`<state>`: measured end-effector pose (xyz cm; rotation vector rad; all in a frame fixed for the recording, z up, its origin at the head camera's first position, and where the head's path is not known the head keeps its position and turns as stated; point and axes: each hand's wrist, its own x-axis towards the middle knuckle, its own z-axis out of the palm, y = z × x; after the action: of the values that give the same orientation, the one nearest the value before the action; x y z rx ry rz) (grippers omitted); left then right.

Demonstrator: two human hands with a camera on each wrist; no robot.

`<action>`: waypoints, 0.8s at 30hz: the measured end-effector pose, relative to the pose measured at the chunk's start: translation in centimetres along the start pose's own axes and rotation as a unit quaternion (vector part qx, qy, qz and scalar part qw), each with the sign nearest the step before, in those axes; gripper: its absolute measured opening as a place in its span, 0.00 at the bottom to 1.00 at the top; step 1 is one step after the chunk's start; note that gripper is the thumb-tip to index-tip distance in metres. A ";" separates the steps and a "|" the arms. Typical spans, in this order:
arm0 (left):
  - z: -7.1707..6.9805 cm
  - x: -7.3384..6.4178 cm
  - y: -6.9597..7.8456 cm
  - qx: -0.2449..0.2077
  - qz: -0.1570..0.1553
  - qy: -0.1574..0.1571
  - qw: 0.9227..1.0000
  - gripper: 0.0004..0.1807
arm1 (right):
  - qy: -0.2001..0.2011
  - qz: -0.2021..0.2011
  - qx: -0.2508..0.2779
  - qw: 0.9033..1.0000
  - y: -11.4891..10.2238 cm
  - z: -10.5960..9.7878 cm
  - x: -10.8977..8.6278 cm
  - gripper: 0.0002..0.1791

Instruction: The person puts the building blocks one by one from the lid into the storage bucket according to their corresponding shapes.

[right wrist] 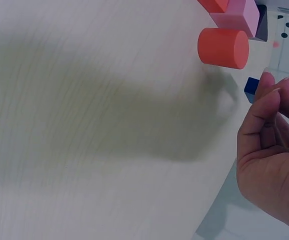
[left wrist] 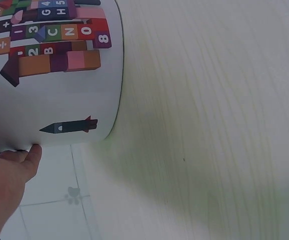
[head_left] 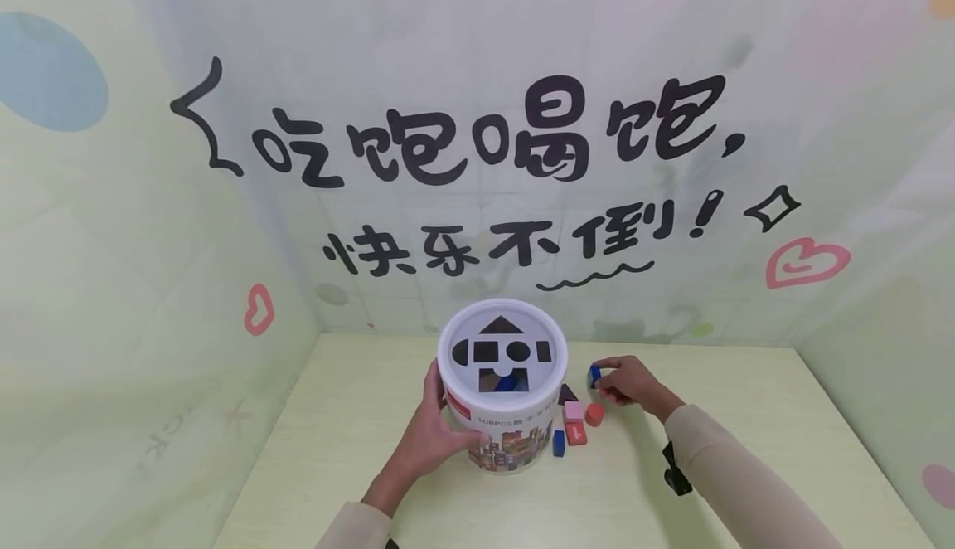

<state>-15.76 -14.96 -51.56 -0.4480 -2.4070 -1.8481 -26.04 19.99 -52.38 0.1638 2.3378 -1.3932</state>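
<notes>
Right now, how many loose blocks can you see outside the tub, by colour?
Blue: 2 (held block in the right hand, standing block by the tub)
Red: 2 (cylinder, marked block)
Pink: 1 (pink block)
Dark: 1 (triangle, exact colour unclear)
Total: 6 in sight

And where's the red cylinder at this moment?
In the head view, the red cylinder is on the table to the right of the tub, just right of the pink block and near the right hand.
</notes>
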 end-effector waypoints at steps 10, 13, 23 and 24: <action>-0.1 -0.1 0.2 0.010 -0.008 0.000 1.000 0.72 | -0.017 -0.001 0.018 1.000 -1.8 -0.3 -0.9 0.24; -0.1 -0.1 0.1 0.012 -0.006 0.000 1.000 0.72 | -0.030 -0.011 0.021 0.999 -2.3 -0.3 -1.2 0.24; 0.0 0.0 0.5 0.011 -0.013 0.000 1.000 0.72 | -0.056 -0.042 0.018 0.997 -4.6 0.1 -2.9 0.24; 0.0 0.0 0.5 0.012 -0.013 0.001 1.000 0.72 | -0.058 -0.042 0.017 0.997 -4.8 0.1 -3.1 0.24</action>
<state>-15.58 -14.86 -51.09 -0.4146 -2.4423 -1.8276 -24.67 17.90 -47.29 -0.0053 2.2498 -1.4423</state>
